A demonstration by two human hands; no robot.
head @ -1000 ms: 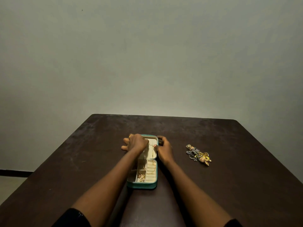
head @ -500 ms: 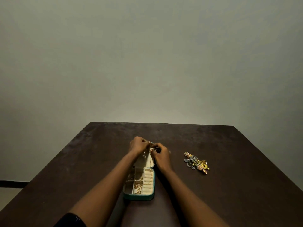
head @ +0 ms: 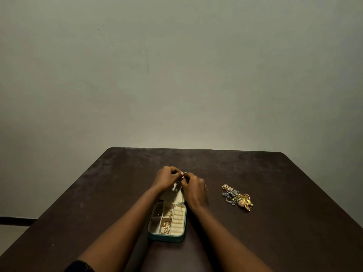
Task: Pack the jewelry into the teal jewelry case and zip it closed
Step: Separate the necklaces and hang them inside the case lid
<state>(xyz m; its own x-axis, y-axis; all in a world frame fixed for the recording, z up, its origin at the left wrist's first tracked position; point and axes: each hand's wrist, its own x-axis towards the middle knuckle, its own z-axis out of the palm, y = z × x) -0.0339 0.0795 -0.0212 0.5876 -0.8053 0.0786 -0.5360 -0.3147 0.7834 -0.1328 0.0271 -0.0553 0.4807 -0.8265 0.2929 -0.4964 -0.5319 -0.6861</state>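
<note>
The teal jewelry case lies open at the table's middle, and its cream compartments hold gold chains. The cream-lined lid is tilted up on the far side. My left hand and my right hand meet at the lid's top edge, fingertips pinched together on it. A thin gold chain hangs down from the lid into the base. What else the fingertips hold is too small to tell. A pile of loose gold and silver jewelry lies on the table to the right of my right hand.
The dark brown table ends at a far edge in front of a plain grey-green wall. At the left, floor and a dark skirting strip show beyond the table's side edge.
The lid has come up from lying flat to tilted. Both hands moved from the lid's sides to its top edge and pinched together. The view shifted, so the case sits lower in frame.
</note>
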